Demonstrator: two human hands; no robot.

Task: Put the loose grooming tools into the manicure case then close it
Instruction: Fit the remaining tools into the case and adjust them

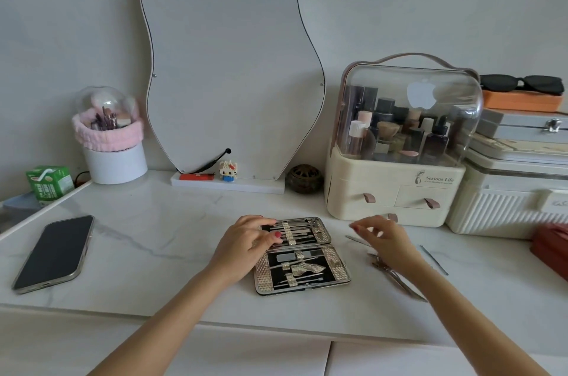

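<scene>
While case (302, 255) lies open, tools inside run left-right.

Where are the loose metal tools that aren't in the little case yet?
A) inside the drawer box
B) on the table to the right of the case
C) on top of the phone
B: the loose metal tools lie on the table right of the open manicure case, under the right hand.
</scene>
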